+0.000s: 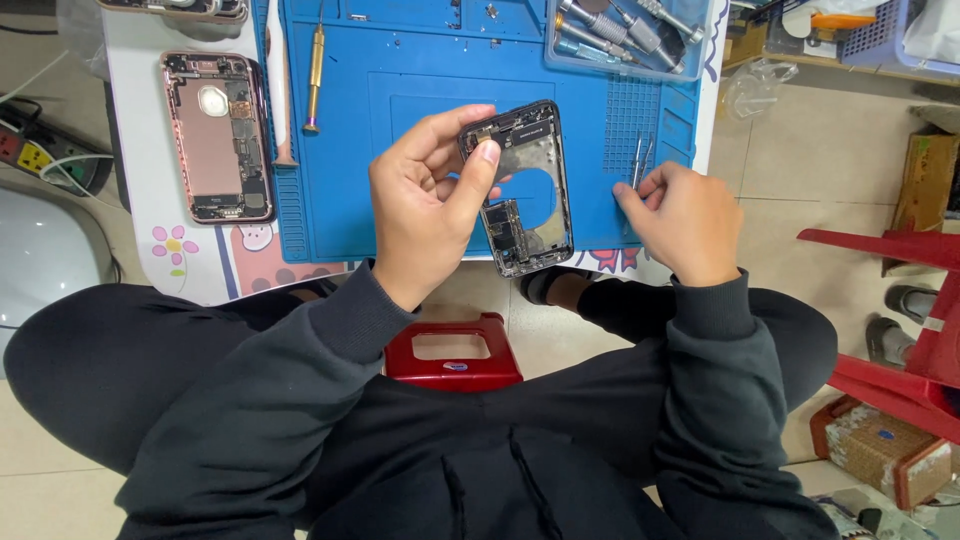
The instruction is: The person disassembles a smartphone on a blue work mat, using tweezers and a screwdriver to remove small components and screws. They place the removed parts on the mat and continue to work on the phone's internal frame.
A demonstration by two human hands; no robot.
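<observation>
Left hand (425, 205): you grip the dark phone frame (520, 190) over the tabletop's (150, 170) near edge.
Right hand (685, 220): you pinch tweezers (640, 160) at the blue mat's (420, 90) right edge.

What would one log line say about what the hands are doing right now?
left hand: holds opened black phone frame | right hand: pinches tweezers | under: blue mat

Bare blue mat (420, 60) between screwdriver (315, 75); tray (700, 40)

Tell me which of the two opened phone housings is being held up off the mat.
The dark-framed phone housing, gripped in the left hand above the blue mat. The rose-gold housing lies flat on the table, left of the mat, untouched.
</observation>
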